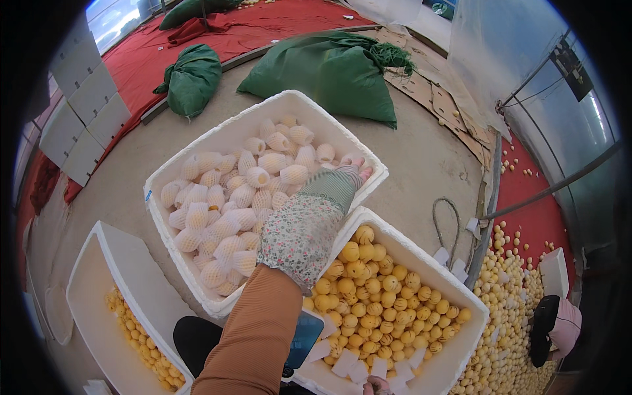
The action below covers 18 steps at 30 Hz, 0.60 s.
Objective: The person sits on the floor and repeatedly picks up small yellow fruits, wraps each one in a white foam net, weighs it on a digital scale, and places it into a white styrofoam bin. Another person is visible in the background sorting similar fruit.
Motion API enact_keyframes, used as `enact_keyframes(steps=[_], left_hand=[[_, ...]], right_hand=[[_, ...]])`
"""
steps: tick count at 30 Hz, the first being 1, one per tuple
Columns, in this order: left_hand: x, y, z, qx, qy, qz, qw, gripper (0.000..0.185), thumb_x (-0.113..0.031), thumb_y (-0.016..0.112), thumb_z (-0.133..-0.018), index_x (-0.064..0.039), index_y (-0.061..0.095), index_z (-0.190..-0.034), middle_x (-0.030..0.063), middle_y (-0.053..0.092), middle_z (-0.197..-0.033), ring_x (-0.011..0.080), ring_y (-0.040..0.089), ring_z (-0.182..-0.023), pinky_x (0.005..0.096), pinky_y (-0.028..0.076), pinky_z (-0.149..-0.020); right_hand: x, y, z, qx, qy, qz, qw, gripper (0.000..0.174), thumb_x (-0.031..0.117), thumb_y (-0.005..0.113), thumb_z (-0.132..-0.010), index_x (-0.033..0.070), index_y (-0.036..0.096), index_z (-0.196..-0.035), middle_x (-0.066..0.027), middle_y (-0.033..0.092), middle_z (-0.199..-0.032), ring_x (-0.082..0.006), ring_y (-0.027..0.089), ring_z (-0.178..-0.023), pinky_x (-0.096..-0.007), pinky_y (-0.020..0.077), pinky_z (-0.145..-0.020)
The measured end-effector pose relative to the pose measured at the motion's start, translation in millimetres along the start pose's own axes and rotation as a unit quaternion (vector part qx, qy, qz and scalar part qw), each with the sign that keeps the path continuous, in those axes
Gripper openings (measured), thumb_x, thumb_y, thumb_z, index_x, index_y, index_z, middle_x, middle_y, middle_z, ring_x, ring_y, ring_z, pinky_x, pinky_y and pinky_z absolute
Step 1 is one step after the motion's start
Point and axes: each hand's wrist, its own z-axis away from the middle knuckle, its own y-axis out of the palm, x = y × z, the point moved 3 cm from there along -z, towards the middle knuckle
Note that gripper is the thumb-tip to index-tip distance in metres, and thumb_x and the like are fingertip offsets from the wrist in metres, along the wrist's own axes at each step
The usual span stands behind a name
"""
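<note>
My left hand [359,170], below a floral sleeve cover, reaches into the right corner of a white foam box [224,129]. Its fingers point down along the box wall, partly hidden by the cuff, so what it touches is unclear. Round fruits in white foam nets [256,177] fill much of that box. Cut off by the bottom edge, my right hand [377,386] is at the near side of a second foam box [419,254], beside loose white foam nets [345,363]. Its grip does not show. Yellow, dark-striped fruits [368,306] lie in this second box.
A third foam box [133,256] with yellow fruits stands at left. A phone [303,338] lies by my left forearm. Green sacks [323,74] lie beyond the boxes. White cartons [94,106] are stacked at far left. At right, a person [555,328] bends over a large fruit pile [508,306].
</note>
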Motion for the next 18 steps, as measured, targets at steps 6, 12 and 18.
enact_keyframes(steps=[6,12,18], left_hand=[[-24.7,11.8,3.9,0.049,0.055,-0.152,0.986,0.067,-0.058,0.032,-0.089,-0.023,0.024,-0.145,0.0108,0.026,-0.149,0.0292,0.028,-0.136,0.0417,0.019,-0.111],[-15.3,-7.9,14.2,-0.045,0.05,0.005,0.998,0.064,-0.054,0.043,-0.089,-0.017,0.035,-0.141,0.0163,0.039,-0.141,0.0323,0.032,-0.133,0.0395,0.024,-0.11],[-33.8,-80.9,148.4,-0.097,0.23,0.015,0.968,0.044,-0.028,0.058,-0.088,-0.005,0.053,-0.125,0.0195,0.049,-0.13,0.031,0.045,-0.123,0.0363,0.032,-0.105]], right_hand=[[2.8,6.1,-8.6,0.099,0.066,0.041,0.992,0.018,0.006,0.061,-0.078,0.004,0.059,-0.095,-0.013,0.059,-0.095,-0.0207,0.059,-0.073,-0.0296,0.0492,-0.066],[23.6,3.8,-31.1,0.178,0.034,0.067,0.981,0.02,0.011,0.062,-0.079,0.003,0.059,-0.098,-0.0159,0.058,-0.099,-0.0248,0.061,-0.076,-0.0341,0.0502,-0.07],[-7.0,-26.3,-41.2,0.149,0.008,0.159,0.976,0.021,0.019,0.061,-0.08,0.007,0.058,-0.098,-0.0155,0.06,-0.094,-0.0332,0.06,-0.079,-0.0409,0.0487,-0.068]])
